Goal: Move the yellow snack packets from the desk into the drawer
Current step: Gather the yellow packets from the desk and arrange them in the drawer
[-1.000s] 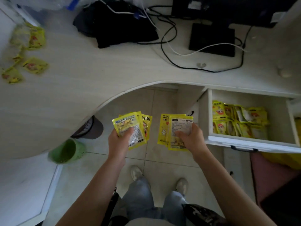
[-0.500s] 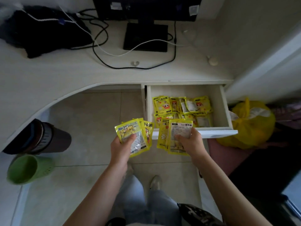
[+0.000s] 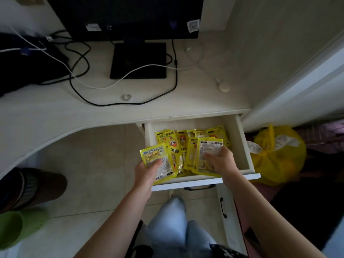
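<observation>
Left hand (image 3: 147, 171): grips yellow packets (image 3: 158, 161) over the drawer (image 3: 242, 146) front-left corner.
Right hand (image 3: 221, 161): grips packet stack (image 3: 206, 155) above drawer contents.

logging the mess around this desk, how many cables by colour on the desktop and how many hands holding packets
black cables: 2 at least, tangled so the exact number is unclear
white cables: 2
left hand holding yellow packets: 1
right hand holding yellow packets: 1
total: 4 cables, 2 hands
</observation>
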Tool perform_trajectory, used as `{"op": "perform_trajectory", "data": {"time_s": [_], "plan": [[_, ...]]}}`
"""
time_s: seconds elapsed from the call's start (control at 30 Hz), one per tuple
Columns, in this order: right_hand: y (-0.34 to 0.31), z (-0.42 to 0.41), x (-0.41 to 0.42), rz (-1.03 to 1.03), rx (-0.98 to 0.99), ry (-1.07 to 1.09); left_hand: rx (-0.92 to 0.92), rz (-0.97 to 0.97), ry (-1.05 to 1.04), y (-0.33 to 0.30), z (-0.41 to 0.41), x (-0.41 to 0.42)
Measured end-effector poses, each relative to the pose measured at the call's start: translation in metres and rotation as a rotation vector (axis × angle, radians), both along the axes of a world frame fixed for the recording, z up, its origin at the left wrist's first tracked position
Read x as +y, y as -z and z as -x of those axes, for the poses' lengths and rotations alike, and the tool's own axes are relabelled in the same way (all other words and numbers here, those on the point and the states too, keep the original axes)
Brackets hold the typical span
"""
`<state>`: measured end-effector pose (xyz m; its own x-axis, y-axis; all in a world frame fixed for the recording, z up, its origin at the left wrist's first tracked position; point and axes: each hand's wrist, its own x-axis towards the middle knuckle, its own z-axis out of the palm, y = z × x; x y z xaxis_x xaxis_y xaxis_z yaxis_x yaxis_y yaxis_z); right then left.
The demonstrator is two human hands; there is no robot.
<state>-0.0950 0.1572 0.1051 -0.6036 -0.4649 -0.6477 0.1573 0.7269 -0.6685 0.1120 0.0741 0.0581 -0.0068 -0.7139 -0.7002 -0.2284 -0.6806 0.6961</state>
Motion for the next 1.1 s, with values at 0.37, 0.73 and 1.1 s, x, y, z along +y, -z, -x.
{"op": "perform_trajectory", "data": {"time_s": [0.37, 0.73, 1.1], "plan": [[0.047, 0.046, -0.068, -0.146, -0.015, -0.108, -0.190, -0.082, 0.078, 0.053, 0.064, -0.050], [0.118, 0.056, -0.124, -0.238, -0.072, -0.300, -0.245, -0.064, 0.073, 0.106, 0.091, -0.084], [0.140, 0.068, -0.128, -0.248, -0.004, -0.401, -0.294, -0.150, 0.118, 0.117, 0.089, -0.092]]}}
